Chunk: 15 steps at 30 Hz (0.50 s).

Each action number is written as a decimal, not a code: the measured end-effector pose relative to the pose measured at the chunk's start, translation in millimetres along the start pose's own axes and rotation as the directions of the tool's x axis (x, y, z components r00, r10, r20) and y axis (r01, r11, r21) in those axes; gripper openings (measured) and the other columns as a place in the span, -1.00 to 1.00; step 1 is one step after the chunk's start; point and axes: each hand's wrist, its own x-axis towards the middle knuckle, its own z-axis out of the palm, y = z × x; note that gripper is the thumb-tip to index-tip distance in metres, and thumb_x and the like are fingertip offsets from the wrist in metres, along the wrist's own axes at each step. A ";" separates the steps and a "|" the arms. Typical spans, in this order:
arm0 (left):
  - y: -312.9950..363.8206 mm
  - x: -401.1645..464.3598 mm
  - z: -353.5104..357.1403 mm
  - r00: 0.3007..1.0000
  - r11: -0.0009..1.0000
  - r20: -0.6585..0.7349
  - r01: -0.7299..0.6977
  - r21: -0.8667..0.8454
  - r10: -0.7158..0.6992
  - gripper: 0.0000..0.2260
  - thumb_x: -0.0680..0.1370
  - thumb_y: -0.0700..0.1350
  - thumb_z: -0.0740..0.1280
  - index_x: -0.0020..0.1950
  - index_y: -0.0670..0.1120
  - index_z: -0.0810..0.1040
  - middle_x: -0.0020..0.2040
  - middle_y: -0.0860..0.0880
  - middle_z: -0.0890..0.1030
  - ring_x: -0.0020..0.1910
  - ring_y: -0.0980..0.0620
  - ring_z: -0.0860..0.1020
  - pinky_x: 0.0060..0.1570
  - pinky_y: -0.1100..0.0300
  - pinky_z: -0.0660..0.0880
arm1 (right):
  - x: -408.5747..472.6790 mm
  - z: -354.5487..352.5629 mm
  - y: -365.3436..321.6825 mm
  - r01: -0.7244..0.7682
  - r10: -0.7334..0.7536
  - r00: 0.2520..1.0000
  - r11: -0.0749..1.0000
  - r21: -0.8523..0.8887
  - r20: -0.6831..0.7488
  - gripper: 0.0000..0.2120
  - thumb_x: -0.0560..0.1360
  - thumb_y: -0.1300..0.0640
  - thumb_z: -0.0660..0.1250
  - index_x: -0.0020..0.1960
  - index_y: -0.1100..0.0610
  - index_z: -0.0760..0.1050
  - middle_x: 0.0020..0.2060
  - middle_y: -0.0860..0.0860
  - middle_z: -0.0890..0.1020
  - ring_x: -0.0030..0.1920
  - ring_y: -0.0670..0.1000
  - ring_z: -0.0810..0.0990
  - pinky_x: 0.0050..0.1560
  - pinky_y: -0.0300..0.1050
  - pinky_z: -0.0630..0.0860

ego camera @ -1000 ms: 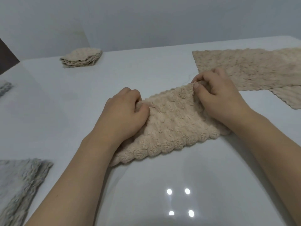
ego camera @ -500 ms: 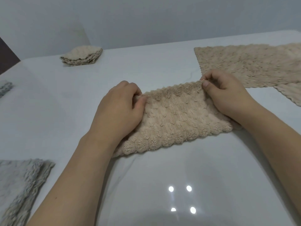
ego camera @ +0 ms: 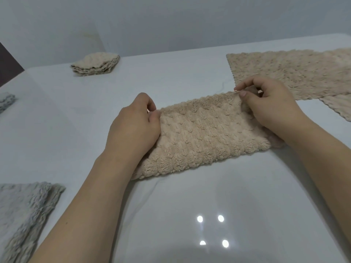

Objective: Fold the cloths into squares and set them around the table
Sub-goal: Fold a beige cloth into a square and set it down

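A beige fluffy cloth (ego camera: 205, 133) lies folded into a long strip on the white table (ego camera: 180, 215), slanting from near left to far right. My left hand (ego camera: 134, 128) pinches its far left corner between thumb and curled fingers. My right hand (ego camera: 269, 105) pinches the far right corner the same way. The strip lies flat and stretched between both hands.
A folded beige cloth (ego camera: 96, 63) sits at the far left corner. Unfolded beige cloths (ego camera: 292, 71) are spread at the far right. A folded grey cloth (ego camera: 20, 215) lies near left, and another grey cloth (ego camera: 6, 100) at the left edge.
Both hands have moved apart along the far edge, drawing the cloth out longer and flatter. The right hand shifted further right and away.
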 end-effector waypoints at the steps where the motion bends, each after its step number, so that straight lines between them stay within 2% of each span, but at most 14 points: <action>1: 0.4 0.0 -0.5 1.000 1.000 0.005 0.019 0.003 -0.019 -0.93 0.60 0.00 0.23 -0.01 0.03 0.46 -0.29 0.02 0.55 -0.20 -0.06 0.54 -0.17 -0.01 0.50 | 0.4 0.4 0.3 0.012 -0.012 1.000 1.000 -0.023 -0.002 -0.83 0.58 0.22 0.24 0.00 0.01 0.57 -0.35 0.00 0.55 -0.49 -0.16 0.48 -0.45 -0.26 0.42; 3: 3.8 0.7 -4.8 0.999 0.999 -0.012 0.031 0.025 -0.031 -0.87 0.61 0.06 0.20 -0.02 0.06 0.49 -0.30 0.07 0.55 -0.18 -0.03 0.53 -0.20 0.05 0.43 | -0.4 1.2 -0.5 0.040 -0.040 0.999 0.995 -0.088 0.006 -0.76 0.58 0.24 0.19 0.03 -0.03 0.57 -0.29 0.01 0.58 -0.47 -0.17 0.48 -0.48 -0.34 0.38; 5: 7.1 1.2 -11.3 0.999 0.997 0.007 0.036 0.066 -0.036 -0.77 0.62 0.14 0.16 -0.08 0.06 0.51 -0.27 0.10 0.53 -0.16 -0.02 0.50 -0.20 0.08 0.36 | -1.3 1.7 -2.5 0.091 -0.089 0.996 0.973 -0.213 0.019 -0.64 0.52 0.34 0.13 0.09 -0.01 0.57 -0.11 0.08 0.58 -0.24 -0.14 0.52 -0.26 -0.28 0.40; 7: 7.7 -0.1 -15.0 0.995 0.998 0.091 0.042 0.043 -0.045 -0.69 0.61 0.11 0.12 -0.20 -0.03 0.47 -0.26 0.05 0.53 -0.18 -0.04 0.49 -0.23 0.07 0.34 | -2.9 0.7 -8.3 0.137 -0.139 0.990 0.934 -0.330 0.016 -0.52 0.40 0.45 0.11 0.15 0.09 0.57 0.01 0.08 0.51 0.04 0.03 0.49 -0.03 -0.21 0.35; 10: 5.4 -1.9 -14.7 0.980 0.994 0.183 0.094 -0.050 -0.084 -0.76 0.58 -0.06 0.10 -0.24 -0.11 0.38 -0.27 -0.03 0.49 -0.20 -0.05 0.45 -0.27 0.06 0.29 | -3.5 -1.5 -14.3 0.167 -0.163 0.986 0.907 -0.387 0.042 -0.48 0.33 0.49 0.09 0.16 0.15 0.55 -0.01 0.02 0.43 0.09 0.07 0.44 0.03 -0.17 0.34; 13: 1.9 0.5 -13.8 0.980 0.994 0.169 0.095 0.045 -0.101 -0.80 0.61 -0.10 0.13 -0.17 -0.06 0.45 -0.24 -0.01 0.56 -0.17 -0.01 0.50 -0.24 0.08 0.38 | -1.7 -2.4 -12.2 0.193 -0.180 0.981 0.871 -0.452 0.071 -0.59 0.40 0.45 0.12 0.15 0.20 0.53 0.01 0.05 0.43 0.12 0.09 0.42 -0.02 -0.23 0.23; 15: -3.4 2.6 -10.5 0.987 0.991 0.127 0.081 0.110 -0.094 -0.83 0.62 -0.05 0.15 -0.10 -0.02 0.48 -0.20 0.03 0.58 -0.13 -0.03 0.52 -0.15 0.05 0.43 | -1.0 -2.5 -8.7 0.193 -0.178 0.981 0.854 -0.483 0.078 -0.62 0.41 0.44 0.14 0.15 0.20 0.51 0.06 0.11 0.46 0.13 0.11 0.42 0.00 -0.17 0.28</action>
